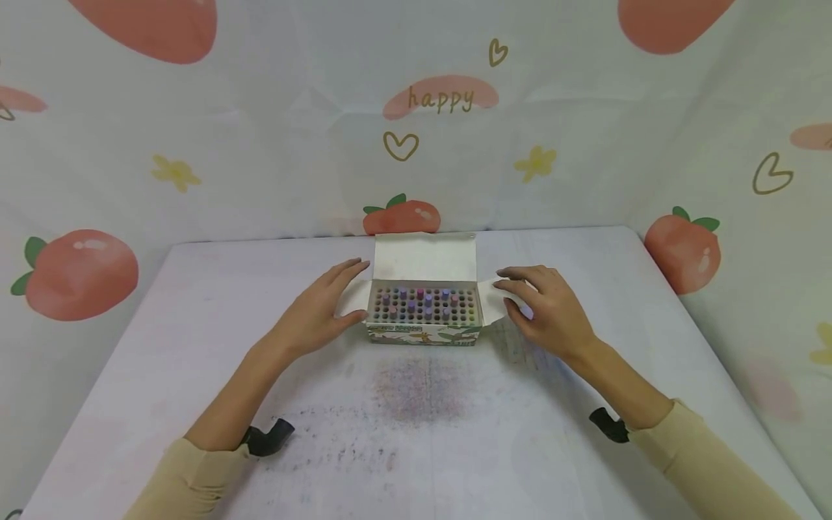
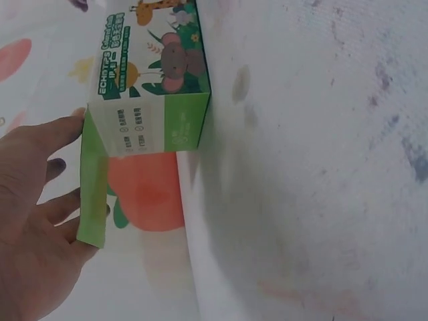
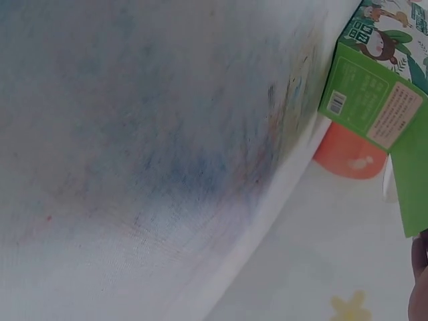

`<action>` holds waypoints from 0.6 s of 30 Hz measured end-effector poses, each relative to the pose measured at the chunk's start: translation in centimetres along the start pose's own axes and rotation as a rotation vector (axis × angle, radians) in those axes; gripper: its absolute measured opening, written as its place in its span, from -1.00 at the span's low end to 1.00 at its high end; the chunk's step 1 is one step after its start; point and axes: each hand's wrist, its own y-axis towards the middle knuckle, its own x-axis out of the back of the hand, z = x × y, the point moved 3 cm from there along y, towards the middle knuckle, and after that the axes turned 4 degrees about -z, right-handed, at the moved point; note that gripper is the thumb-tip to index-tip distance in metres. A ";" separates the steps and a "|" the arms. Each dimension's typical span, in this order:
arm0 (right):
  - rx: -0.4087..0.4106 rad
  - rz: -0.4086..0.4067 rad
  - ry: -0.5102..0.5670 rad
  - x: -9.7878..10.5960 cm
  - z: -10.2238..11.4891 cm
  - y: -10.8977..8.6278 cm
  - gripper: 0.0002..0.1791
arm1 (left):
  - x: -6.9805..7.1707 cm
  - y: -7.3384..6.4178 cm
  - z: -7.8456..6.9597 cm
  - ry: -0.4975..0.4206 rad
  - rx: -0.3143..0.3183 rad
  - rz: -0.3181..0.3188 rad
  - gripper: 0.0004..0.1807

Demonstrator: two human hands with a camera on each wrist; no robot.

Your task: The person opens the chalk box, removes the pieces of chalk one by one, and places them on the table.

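Note:
An opened cardboard box [image 1: 422, 334] with animal pictures stands on the table, its lid [image 1: 425, 258] raised at the back. Inside, a tray with rows of holes [image 1: 464, 307] bears several purple and pink chalk-like sticks [image 1: 428, 300] standing above the rest. My left hand [image 1: 318, 309] is at the left side flap [image 2: 92, 187], thumb by the box's front corner and fingers spread behind the flap. At the right side flap [image 1: 492, 302] is my right hand [image 1: 546, 307], its fingers loosely bent around the flap's outer end. Most of this hand is outside the right wrist view.
The white table [image 1: 520, 448] carries coloured smudges [image 1: 422, 390] in front of the box. Behind it hangs a patterned cloth [image 1: 292, 144] with fruit and hearts. A black wrist fitting [image 1: 269, 438] shows under the left forearm, another [image 1: 609, 425] under the right.

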 end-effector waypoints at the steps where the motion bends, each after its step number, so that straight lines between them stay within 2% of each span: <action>1: -0.009 0.001 -0.002 0.0 0.0 0.0 -0.72 | -0.1 0.0 0.0 -0.004 -0.001 0.001 -0.07; 8: -0.053 -0.014 0.006 -0.6 -0.1 -0.3 -0.72 | -0.9 0.2 0.1 -0.042 -0.016 0.002 -0.11; 13: -0.087 0.006 0.064 -1.6 0.0 -0.7 -0.70 | -1.5 0.5 0.0 -0.081 -0.034 0.016 -0.10; 18: -0.157 0.022 0.146 -2.5 0.4 -0.8 -0.71 | -1.9 0.7 -0.1 -0.121 -0.009 0.042 -0.08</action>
